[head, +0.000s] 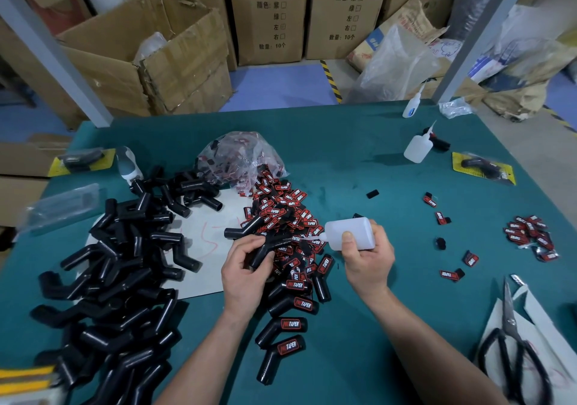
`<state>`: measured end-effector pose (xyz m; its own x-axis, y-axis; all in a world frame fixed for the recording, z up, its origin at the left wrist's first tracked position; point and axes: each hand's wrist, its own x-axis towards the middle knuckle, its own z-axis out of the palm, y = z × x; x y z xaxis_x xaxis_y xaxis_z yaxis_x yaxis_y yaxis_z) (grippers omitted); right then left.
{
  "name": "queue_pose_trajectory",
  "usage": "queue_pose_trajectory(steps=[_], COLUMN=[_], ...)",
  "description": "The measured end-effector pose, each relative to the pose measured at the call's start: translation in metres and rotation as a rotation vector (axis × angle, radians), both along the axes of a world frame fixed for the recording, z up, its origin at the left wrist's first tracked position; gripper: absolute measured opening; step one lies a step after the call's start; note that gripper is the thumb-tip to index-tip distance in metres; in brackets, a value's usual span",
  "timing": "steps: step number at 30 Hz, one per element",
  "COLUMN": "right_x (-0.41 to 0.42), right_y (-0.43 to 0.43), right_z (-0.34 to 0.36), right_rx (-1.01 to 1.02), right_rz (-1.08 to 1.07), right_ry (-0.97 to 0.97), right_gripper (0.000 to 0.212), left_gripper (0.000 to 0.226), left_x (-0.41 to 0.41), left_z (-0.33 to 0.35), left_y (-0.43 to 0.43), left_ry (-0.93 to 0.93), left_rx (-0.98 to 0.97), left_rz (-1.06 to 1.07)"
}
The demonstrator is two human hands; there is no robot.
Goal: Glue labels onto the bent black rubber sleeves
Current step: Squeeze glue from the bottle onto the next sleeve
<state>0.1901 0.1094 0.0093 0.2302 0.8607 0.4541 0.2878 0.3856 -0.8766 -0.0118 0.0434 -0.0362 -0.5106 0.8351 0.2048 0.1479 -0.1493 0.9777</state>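
**Near edge.** Scissors (pixel 512 351), black-handled, are laid on white paper at the right, with the handles cut off by the frame. A blurred yellow object in the lower left corner cannot be identified.

**Labelled sleeves** (pixel 288 347). Bent black rubber pieces are laid in a row at the centre. "TAPER" is read in white on each red-and-black label. The red word before it is hard to make out.

**Unlabelled sleeves** (pixel 118 279). A large heap is piled at the left, partly over a white sheet (pixel 199 226) marked with an illegible red scribble.

**Left hand** (pixel 246 267). The fingers are curled round the held sleeve (pixel 268 248), which is kept just above the label heap.

**Right hand** (pixel 368 258). It is wrapped round a translucent glue bottle (pixel 349 233) that is turned sideways. The nozzle is pointed left at the held sleeve, and contact cannot be confirmed.

**Labels** (pixel 287 214). A heap is spread on the green table (pixel 343 161) at the centre. A smaller cluster and strays lie well apart at the right.

**Plastic bag** (pixel 240 158). It is clear and crumpled, set just behind the heap, and more labels are seen inside.

**Far table.** A second bottle (pixel 418 147) and a third bottle (pixel 410 109) are placed at the right. Two yellow cards, each carrying a black sleeve, are set at opposite edges, and their print is unreadable.

**Cartons** (pixel 268 14). These are stacked beyond the table and printed "颜色: 紫 绿 左 右" and "数量: 10个".
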Motion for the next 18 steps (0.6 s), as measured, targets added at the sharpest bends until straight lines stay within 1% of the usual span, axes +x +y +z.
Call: queue_pose_trajectory(steps=[7, 10, 15, 18], right_x=[-0.0021, -0.0028, -0.0049, -0.0057], right_y=[-0.0031, -0.0047, -0.0061, -0.0070], right_z=[-0.0004, -0.0011, -0.0031, -0.0036], right_rx=[0.021, 0.031, 0.009, 0.010], right_rz=[0.028, 0.038, 0.065, 0.077], right_ry=[-0.010, 0.001, 0.020, 0.024], right_gripper=[0.037, 0.037, 0.028, 0.024], left_gripper=[0.040, 0.035, 0.033, 0.037], left_x=[0.0010, 0.0013, 0.0018, 0.0030], left_z=[0.0027, 0.0024, 0.0036, 0.0054], left_y=[-0.0011, -0.0018, -0.0019, -0.0029], left_ry=[0.004, -0.005, 0.011, 0.028], left_rx=[0.007, -0.007, -0.013, -0.021], left_rz=[-0.019, -0.025, -0.034, -0.047])
